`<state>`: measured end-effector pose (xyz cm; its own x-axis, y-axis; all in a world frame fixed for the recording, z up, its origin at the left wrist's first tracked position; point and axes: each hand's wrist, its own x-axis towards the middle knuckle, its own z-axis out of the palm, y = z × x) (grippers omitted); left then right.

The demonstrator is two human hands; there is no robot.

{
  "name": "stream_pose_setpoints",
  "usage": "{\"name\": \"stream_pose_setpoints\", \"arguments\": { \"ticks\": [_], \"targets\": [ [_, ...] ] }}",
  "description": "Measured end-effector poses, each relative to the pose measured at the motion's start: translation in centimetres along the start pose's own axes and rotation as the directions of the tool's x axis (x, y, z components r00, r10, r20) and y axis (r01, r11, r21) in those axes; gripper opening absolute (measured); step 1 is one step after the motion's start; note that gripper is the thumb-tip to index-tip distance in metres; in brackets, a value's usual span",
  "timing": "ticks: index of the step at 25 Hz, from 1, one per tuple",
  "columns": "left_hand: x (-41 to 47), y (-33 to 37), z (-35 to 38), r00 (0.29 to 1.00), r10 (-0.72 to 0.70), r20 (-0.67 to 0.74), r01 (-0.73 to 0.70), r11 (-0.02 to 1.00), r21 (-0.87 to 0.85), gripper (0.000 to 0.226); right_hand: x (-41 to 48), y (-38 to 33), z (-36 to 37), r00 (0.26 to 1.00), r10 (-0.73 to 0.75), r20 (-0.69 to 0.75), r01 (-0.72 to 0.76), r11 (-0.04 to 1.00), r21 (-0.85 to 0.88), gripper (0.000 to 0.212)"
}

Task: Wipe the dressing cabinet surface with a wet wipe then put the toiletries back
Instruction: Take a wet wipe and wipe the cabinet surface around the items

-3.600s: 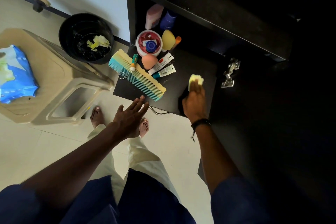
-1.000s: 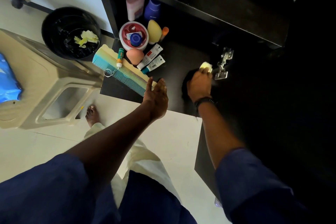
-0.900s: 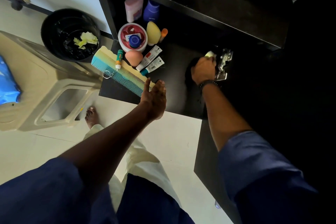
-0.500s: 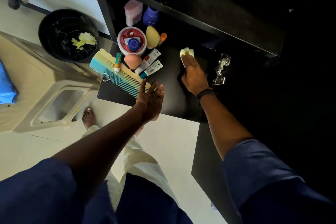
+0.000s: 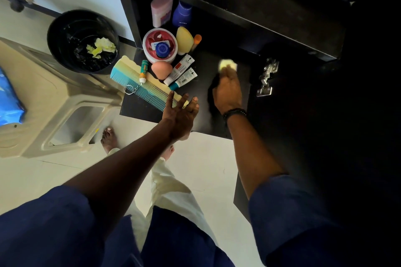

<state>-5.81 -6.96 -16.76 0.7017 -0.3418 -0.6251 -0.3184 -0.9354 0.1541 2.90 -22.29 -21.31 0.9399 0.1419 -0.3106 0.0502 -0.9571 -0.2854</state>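
Note:
My right hand (image 5: 228, 91) presses a pale yellow wet wipe (image 5: 227, 64) flat on the black cabinet surface (image 5: 201, 119), right of the toiletries. My left hand (image 5: 181, 112) hovers open above the front edge, fingers spread, near the end of a large blue and cream comb (image 5: 141, 84). Toiletries cluster at the surface's back left: a round red-lidded jar (image 5: 160, 45), a pink bottle (image 5: 161, 10), a blue bottle (image 5: 182, 14), a yellow sponge (image 5: 184, 40), a peach sponge (image 5: 161, 69), two small tubes (image 5: 181, 72) and a lip balm (image 5: 143, 70).
A black bin (image 5: 82, 41) holding used wipes stands on the floor left of the cabinet. A beige plastic stool (image 5: 52, 102) carries a blue wipes pack (image 5: 8, 97). A metal hinge (image 5: 265, 78) sits on the open door at right. A shelf overhangs the back.
My right hand slid the wipe from near the hinge leftward to the back middle of the surface, and now sits slightly nearer. My left hand stayed hovering by the comb.

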Motion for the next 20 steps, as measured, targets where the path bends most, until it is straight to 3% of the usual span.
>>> {"name": "stream_pose_setpoints", "arguments": {
  "ticks": [2,4,5,7,8,9,11,12,13,16,18,20],
  "targets": [
    [0.3,0.2,1.1,1.0,-0.002,-0.029,0.003,1.0,0.025,0.066,-2.4,2.9,0.5,0.989,0.145,-0.022,-0.146,0.979,-0.142,0.065],
    [-0.1,-0.2,1.5,0.988,-0.054,-0.146,0.088,0.969,0.233,0.054,-4.6,1.4,1.2,0.981,0.194,-0.024,-0.194,0.981,-0.015,0.064],
    [-1.1,-0.6,1.6,0.97,-0.065,-0.236,0.139,0.94,0.31,0.051,-6.1,-1.0,1.5,0.995,0.101,-0.022,-0.1,0.993,0.061,0.063],
    [-1.0,-0.3,2.5,0.962,-0.011,-0.273,0.019,0.999,0.026,0.067,-8.2,-2.5,1.9,0.985,-0.175,-0.003,0.174,0.976,0.132,0.061],
    [-1.5,0.0,3.0,0.961,0.018,-0.276,-0.05,0.992,-0.112,0.075,-8.9,-1.9,2.0,0.97,-0.241,-0.011,0.24,0.958,0.156,0.06],
    [-2.1,0.2,3.5,0.943,0.02,-0.333,-0.081,0.982,-0.169,0.077,-9.1,-0.9,2.0,0.98,-0.193,-0.051,0.199,0.965,0.168,0.06],
    [-3.5,-0.1,5.3,0.899,-0.032,-0.437,-0.065,0.977,-0.204,0.076,-8.7,0.2,2.0,0.98,0.151,-0.129,-0.116,0.963,0.243,0.061],
    [-4.2,-0.4,6.1,0.901,-0.064,-0.429,-0.048,0.968,-0.246,0.077,-8.4,-0.2,2.2,0.964,0.23,-0.137,-0.19,0.948,0.254,0.061],
    [-4.7,-0.8,7.0,0.908,-0.081,-0.411,-0.039,0.961,-0.275,0.078,-8.0,-1.3,2.4,0.969,0.2,-0.144,-0.161,0.956,0.245,0.059],
    [-5.3,-1.7,7.1,0.917,-0.103,-0.384,-0.009,0.96,-0.28,0.084,-6.6,-5.2,3.0,0.995,-0.082,-0.056,0.091,0.982,0.168,0.057],
    [-5.2,-2.2,6.6,0.932,-0.117,-0.343,-0.002,0.944,-0.329,0.085,-6.5,-6.4,3.1,0.994,-0.107,0.004,0.104,0.977,0.184,0.059],
    [-5.1,-2.8,6.2,0.941,-0.132,-0.313,-0.003,0.919,-0.395,0.085,-8.3,-5.3,3.2,0.985,-0.171,-0.024,0.173,0.973,0.154,0.058]
  ]
}}
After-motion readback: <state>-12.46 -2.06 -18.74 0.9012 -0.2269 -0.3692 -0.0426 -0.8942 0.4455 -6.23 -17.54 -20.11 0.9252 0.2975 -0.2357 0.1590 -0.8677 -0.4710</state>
